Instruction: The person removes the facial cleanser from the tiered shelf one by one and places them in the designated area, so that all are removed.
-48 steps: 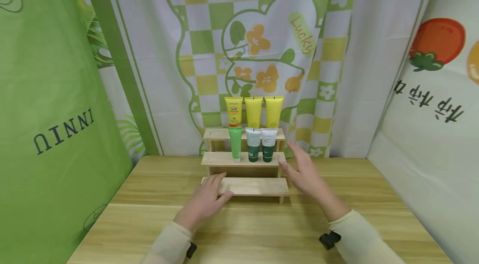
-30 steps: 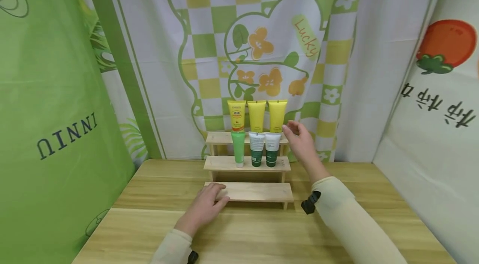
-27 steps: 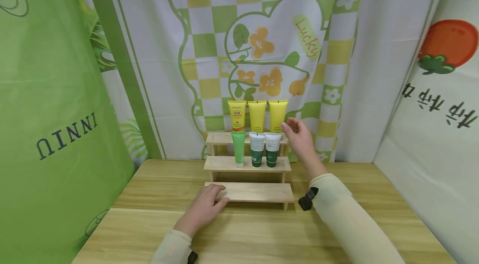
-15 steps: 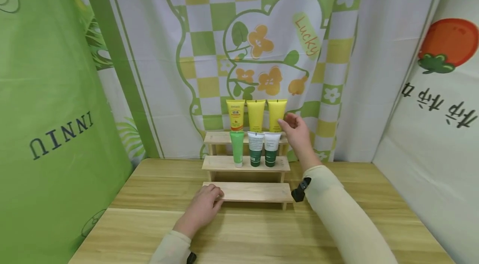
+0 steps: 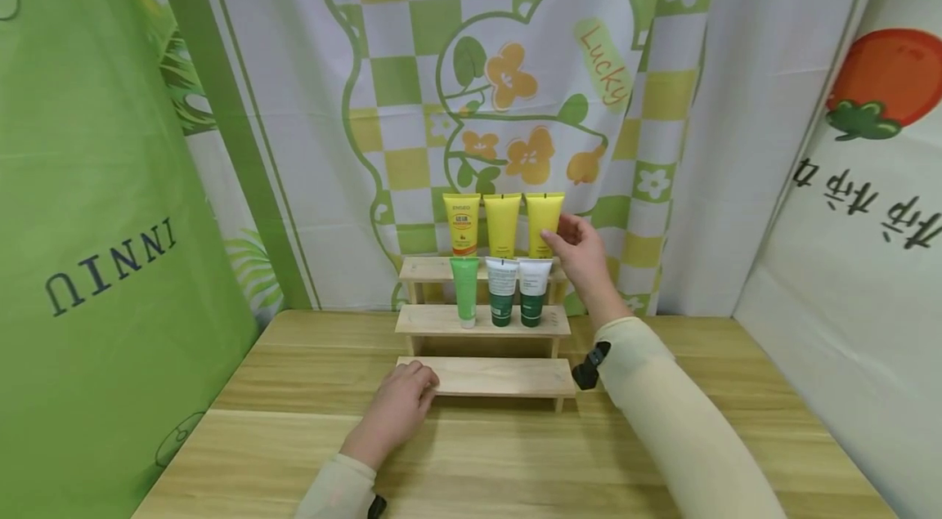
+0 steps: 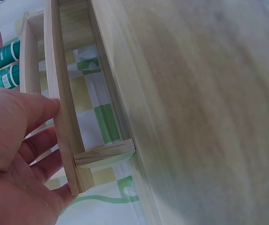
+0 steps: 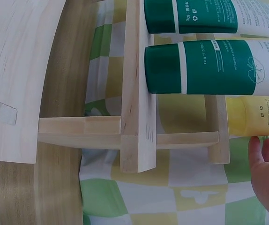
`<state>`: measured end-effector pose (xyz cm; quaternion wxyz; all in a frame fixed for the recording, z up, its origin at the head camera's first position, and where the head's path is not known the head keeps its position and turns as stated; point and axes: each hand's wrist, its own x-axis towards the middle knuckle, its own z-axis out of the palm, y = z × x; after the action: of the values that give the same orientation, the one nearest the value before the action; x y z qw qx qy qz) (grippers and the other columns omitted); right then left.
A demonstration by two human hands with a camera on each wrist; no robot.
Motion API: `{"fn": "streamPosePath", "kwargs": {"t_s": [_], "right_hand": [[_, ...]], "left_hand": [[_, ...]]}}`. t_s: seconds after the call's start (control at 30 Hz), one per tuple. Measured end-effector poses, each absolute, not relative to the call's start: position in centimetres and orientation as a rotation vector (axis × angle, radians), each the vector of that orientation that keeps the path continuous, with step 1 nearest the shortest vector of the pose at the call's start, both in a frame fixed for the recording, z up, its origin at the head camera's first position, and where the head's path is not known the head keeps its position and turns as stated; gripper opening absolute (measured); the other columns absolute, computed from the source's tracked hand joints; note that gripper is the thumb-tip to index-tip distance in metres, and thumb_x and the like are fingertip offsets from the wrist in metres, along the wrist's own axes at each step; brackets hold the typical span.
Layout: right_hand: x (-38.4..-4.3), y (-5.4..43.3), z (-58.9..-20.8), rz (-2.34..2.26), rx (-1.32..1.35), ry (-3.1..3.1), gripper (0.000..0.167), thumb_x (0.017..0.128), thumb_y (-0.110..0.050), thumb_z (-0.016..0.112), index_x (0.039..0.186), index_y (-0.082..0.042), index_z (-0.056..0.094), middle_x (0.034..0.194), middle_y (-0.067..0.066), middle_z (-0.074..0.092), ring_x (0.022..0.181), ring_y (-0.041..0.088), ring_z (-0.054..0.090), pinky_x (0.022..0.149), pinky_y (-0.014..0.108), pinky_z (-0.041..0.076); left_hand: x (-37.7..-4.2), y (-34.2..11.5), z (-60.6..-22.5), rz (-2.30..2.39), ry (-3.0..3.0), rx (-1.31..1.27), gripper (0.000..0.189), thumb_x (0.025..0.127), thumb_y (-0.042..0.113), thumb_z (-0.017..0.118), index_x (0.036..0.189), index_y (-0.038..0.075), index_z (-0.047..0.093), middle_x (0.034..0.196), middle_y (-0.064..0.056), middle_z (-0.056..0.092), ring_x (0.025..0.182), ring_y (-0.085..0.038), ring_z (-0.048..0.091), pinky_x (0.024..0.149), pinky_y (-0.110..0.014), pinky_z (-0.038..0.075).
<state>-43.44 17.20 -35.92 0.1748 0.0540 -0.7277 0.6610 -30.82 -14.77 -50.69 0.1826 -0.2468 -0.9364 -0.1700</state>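
The right hand [image 5: 585, 254] has reached and pinches the far-right yellow tube [image 5: 543, 213], seemingly secured; the left hand [image 5: 401, 404] grips the near shelf [image 5: 504, 377].

the stepped stand [image 5: 508, 376] is built of pale, matt, grained wood. the desk [image 5: 500, 462] is faced in smooth wood with a faint sheen. the yellow tubes [image 5: 502, 226] and white-and-green tubes [image 5: 502, 292] are formed of smooth, softly glossy plastic. the backdrop [image 5: 287, 135] is made of creased, matt cloth.
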Motion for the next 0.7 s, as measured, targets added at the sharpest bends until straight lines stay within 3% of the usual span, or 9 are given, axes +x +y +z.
{"fn": "streamPosePath", "kwargs": {"t_s": [0.7], "right_hand": [[-43.70,16.73,-36.28,1.810,0.163,-2.016,0.052,0.090,-0.022,0.073,0.134,-0.001,0.052,0.123,0.015,0.057,0.108,0.024,0.053,0.092,0.034,0.046]], "left_hand": [[-31.06,-14.75,-50.80,-0.436,-2.649,-0.714,0.010,0.091,0.013,0.070,0.096,0.017,0.062,0.091,0.007,0.056,0.085,-0.014,0.052,0.081,-0.036,0.047]]}}
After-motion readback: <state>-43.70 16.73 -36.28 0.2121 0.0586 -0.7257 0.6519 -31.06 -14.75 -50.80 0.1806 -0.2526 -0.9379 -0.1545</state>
